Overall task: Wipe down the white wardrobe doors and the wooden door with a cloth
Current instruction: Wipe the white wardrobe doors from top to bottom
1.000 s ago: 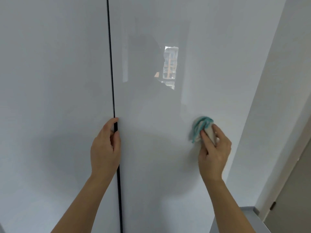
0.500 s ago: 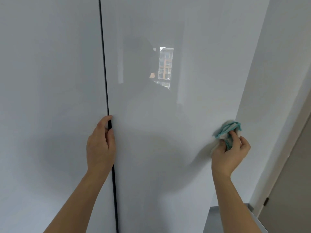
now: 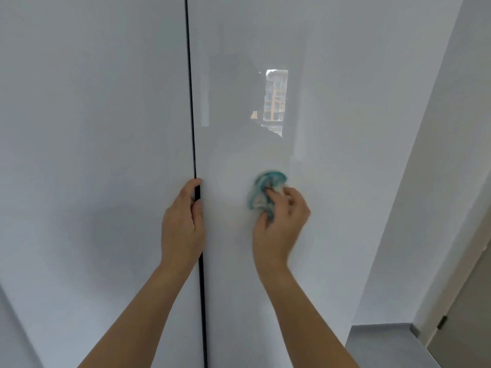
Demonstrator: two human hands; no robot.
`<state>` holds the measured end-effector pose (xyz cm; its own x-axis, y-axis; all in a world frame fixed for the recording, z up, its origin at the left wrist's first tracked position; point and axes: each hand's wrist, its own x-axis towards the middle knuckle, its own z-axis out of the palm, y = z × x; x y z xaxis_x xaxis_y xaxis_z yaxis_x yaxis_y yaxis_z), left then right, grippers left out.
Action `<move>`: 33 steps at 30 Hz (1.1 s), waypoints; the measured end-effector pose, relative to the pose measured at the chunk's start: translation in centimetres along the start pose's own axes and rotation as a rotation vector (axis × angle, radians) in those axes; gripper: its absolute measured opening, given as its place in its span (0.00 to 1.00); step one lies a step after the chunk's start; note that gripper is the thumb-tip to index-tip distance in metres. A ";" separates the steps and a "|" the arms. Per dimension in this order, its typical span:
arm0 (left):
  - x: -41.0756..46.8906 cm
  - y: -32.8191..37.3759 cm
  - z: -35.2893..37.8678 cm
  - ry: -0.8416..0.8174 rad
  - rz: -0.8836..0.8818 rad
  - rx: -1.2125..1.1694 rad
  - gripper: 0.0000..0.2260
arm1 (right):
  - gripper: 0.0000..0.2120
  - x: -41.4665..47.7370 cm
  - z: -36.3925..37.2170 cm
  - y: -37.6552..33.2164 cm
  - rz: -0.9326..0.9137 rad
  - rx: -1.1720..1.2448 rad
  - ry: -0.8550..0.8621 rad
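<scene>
Hidden: fingertips of the left hand (image 3: 183, 221) tucked into the dark seam (image 3: 190, 102); which panel they catch cannot be told.
Blurred: right hand (image 3: 279, 224) and cloth (image 3: 261, 192) both smeared, so finger outlines are soft.
Cut off: both forearms by the lower border; wooden door (image 3: 473, 328) only a brown sliver far right of and below the right hand, with a small dark hinge (image 3: 441, 322) on its near side.
Left hand: fingers and thumb curled round a door edge (image 3: 197, 191) at the seam, back of the hand outward.
Right hand: fingers bunched over the cloth, pressing it to the right wardrobe door (image 3: 345, 128).
Cloth: crumpled wad, teal and white, soft folds, bulging above and left of the right knuckles, near the left hand but apart from it.
Doors: flat, glossy, white; left wardrobe door (image 3: 93, 155) spreading left of the left hand.
Reflection (image 3: 275, 99): bright window patch with a building, above the right hand.
Wall (image 3: 438, 181): matt white, right of the right hand.
Ledge (image 3: 380, 343): grey, flat, below and right of the right forearm.
</scene>
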<state>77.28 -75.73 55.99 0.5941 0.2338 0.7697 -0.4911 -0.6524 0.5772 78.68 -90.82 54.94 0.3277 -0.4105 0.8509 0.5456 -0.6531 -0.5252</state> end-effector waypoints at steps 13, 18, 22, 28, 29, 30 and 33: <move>0.0 0.1 -0.3 -0.032 -0.002 0.001 0.17 | 0.21 3.0 -2.6 1.9 -0.089 -0.107 -0.020; -0.1 0.0 -0.2 -0.021 0.007 -0.006 0.17 | 0.21 8.4 -7.3 5.0 0.195 -0.081 0.149; -0.1 0.0 -0.2 -0.013 0.010 0.001 0.17 | 0.17 11.3 -9.8 7.1 0.320 -0.028 0.299; 0.0 -0.1 -0.1 -0.016 0.015 -0.002 0.17 | 0.17 10.2 -10.8 9.1 0.474 0.025 0.357; 0.0 -0.1 -0.1 -0.014 0.019 -0.006 0.17 | 0.18 9.4 -10.5 9.3 0.486 0.063 0.339; 0.0 0.0 -0.2 -0.013 0.021 -0.009 0.17 | 0.19 8.6 -10.1 9.5 0.487 0.063 0.325; 0.0 0.2 -0.2 -0.015 0.025 -0.020 0.17 | 0.20 5.9 -8.6 9.0 0.460 0.013 0.285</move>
<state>77.04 -75.65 56.15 0.5905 0.2065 0.7802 -0.5186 -0.6436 0.5629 78.85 -104.58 55.16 0.3136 -0.8101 0.4954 0.4055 -0.3576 -0.8413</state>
